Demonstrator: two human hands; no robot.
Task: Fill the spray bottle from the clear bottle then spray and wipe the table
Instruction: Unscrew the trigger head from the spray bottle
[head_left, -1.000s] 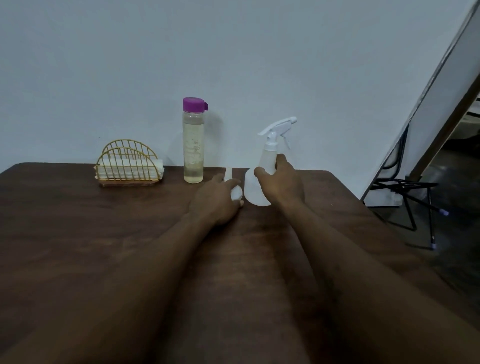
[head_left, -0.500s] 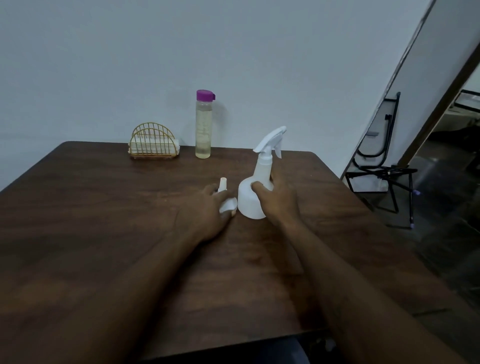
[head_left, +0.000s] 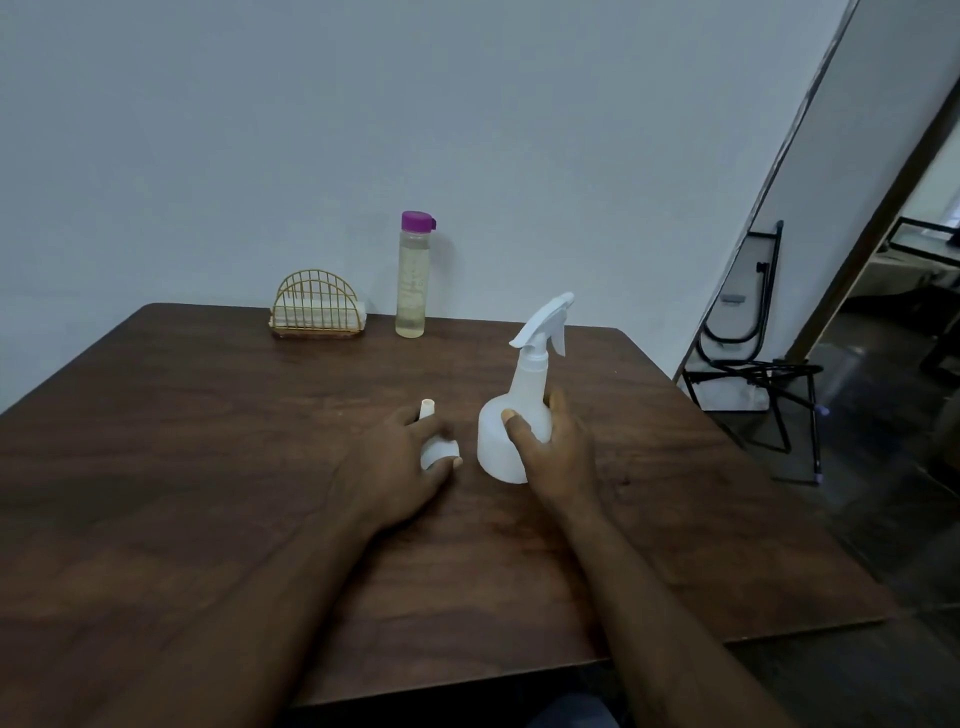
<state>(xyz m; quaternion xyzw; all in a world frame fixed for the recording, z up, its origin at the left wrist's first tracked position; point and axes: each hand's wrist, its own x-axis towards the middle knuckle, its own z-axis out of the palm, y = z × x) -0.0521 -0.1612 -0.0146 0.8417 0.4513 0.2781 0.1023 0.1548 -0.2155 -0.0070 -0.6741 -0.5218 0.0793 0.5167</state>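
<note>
Two holds at once on the tabletop (head_left: 208, 467).
Your right grip (head_left: 558, 462) is wrapped round the base of the upright spray bottle (head_left: 524, 395); the clear bottle (head_left: 410, 291) stands well beyond your left grip (head_left: 389, 473), which clasps a small white funnel (head_left: 434, 449) just beside the spray bottle.

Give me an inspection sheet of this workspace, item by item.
Surface: dark wooden table, no spill visible.
Job's things: spray bottle upright, trigger head on; clear bottle upright, purple cap on, pale liquid inside; wire holder with white napkins.
Clutter: nothing seen.
Grippers: left hand holds a small white piece, likely a funnel; right hand grips the spray bottle.
Cables: nothing seen.
Surroundings: pale wall; black folding chair at the right.
</note>
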